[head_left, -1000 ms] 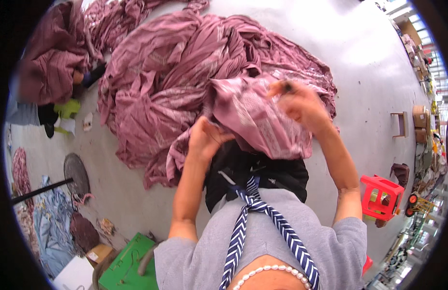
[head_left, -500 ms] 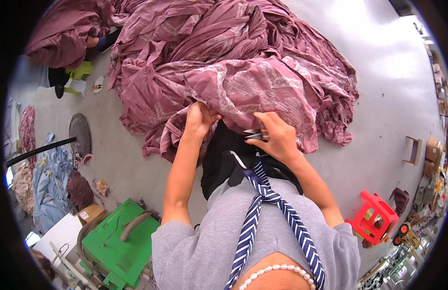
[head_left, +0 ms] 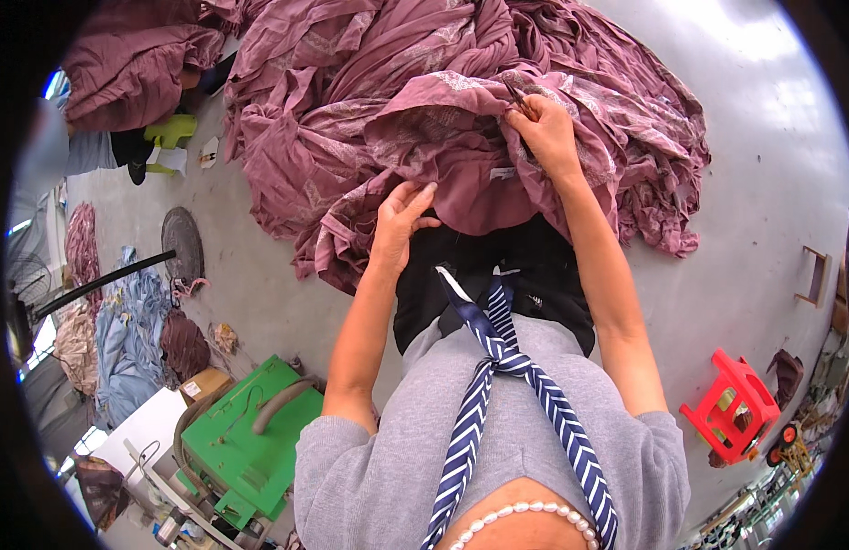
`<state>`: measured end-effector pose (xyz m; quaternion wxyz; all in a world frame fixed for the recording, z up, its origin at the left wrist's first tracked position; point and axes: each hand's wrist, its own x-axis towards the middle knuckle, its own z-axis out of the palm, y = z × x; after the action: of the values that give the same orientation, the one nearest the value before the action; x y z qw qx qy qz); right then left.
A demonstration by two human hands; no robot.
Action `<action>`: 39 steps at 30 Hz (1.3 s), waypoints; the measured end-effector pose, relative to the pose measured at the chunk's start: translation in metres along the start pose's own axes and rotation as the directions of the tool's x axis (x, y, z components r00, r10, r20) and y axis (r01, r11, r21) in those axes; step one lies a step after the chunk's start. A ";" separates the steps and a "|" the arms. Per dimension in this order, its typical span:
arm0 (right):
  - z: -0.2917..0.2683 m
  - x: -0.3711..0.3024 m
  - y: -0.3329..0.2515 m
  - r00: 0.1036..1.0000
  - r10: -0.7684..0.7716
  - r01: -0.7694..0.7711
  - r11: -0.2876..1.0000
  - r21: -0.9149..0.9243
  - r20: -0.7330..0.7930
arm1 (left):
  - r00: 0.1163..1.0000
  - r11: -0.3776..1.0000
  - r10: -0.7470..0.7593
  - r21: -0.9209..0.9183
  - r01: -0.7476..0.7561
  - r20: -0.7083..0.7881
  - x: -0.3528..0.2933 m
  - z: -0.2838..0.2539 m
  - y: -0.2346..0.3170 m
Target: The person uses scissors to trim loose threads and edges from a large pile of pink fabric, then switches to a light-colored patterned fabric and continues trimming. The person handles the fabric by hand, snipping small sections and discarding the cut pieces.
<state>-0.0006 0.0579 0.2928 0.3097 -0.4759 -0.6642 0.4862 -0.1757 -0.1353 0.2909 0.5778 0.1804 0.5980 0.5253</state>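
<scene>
As right hand point(head_left: 547, 135) holds snips point(head_left: 514, 94), crumpled cloth point(head_left: 443, 112) (white-patterned), loosely folded

No text readable. Small white tag point(head_left: 503, 172) on the pink cloth point(head_left: 484, 197), print too small to make out. Black pants point(head_left: 470, 252) just below the cloth: tiny white mark point(head_left: 535, 301), illegible. Brown box point(head_left: 210, 379) well off, lower left of the cloth: pale sticker point(head_left: 192, 389), can't read it.

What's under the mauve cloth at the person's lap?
Where the mauve cloth ends, black clothing on the lap shows. Anything directly beneath the cloth is covered, so I can't tell what's there.
</scene>
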 end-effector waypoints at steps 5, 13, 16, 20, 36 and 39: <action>-0.004 0.001 0.008 0.996 -0.032 0.023 0.993 0.117 0.078 | 0.998 0.999 0.045 -0.012 -0.045 0.031 -0.002 0.005 0.000; -0.007 -0.008 -0.011 0.999 -0.044 0.044 0.999 -0.019 0.020 | 0.997 0.996 -0.075 -0.046 0.074 -0.018 -0.015 0.024 -0.012; -0.007 -0.010 -0.013 0.999 -0.046 0.047 0.998 -0.045 0.019 | 0.994 0.995 0.095 0.035 -0.093 -0.056 -0.013 0.037 -0.016; -0.014 -0.017 -0.025 0.993 -0.104 0.094 0.979 -0.180 -0.048 | 0.964 0.952 0.210 -0.190 -0.240 -0.165 -0.005 0.028 -0.017; -0.032 0.002 -0.007 0.981 -0.172 0.153 0.971 -0.184 -0.090 | 0.948 0.868 0.035 -0.461 -0.185 -0.316 0.009 -0.013 0.018; -0.045 -0.015 -0.016 0.982 -0.138 0.127 0.988 -0.088 -0.130 | 0.980 0.828 0.084 -0.535 -0.169 -0.179 -0.005 -0.004 0.014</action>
<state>0.0389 0.0588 0.3234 0.3665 -0.4745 -0.6907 0.4044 -0.1831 -0.1355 0.3039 0.5231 0.0078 0.4507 0.7233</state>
